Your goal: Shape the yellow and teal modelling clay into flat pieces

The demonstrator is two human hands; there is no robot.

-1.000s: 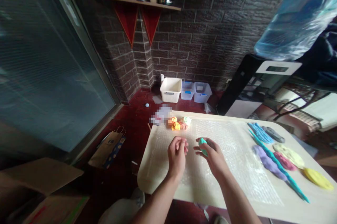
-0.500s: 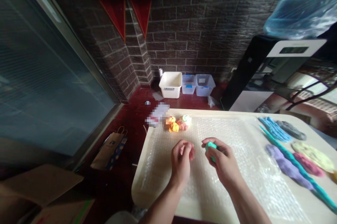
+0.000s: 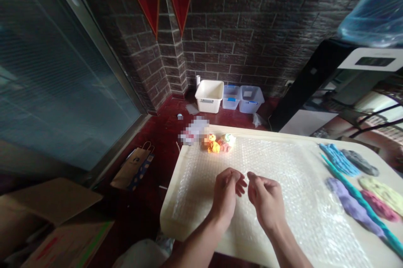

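Over the bubble wrap (image 3: pixel 270 163) my left hand (image 3: pixel 228 188) is held with curled fingers, thumb and forefinger together; whatever is between them is too small to make out. Close beside it, my right hand (image 3: pixel 267 201) is closed in a fist, its back towards me. The small green ball, which looks like yarn, was in this hand a moment ago and is now hidden by the fingers. The hands are near each other but apart. Beyond them lie an orange-yellow ball (image 3: pixel 213 147), a pinkish ball (image 3: pixel 224 147) and a pale ball (image 3: pixel 229 138).
At the table's right lie yarn-like skeins: blue (image 3: pixel 339 159), grey (image 3: pixel 360 162), purple (image 3: pixel 352 205), pink (image 3: pixel 379 205) and pale yellow (image 3: pixel 382 192), plus a long teal strand (image 3: pixel 357 198). Bins (image 3: pixel 209 102), a paper bag (image 3: pixel 134 167) and a cardboard box (image 3: pixel 63 234) stand on the floor.
My hands have come closer together, and the right one has turned so its back hides the green ball. The camera view has shifted slightly, moving the table rightward.
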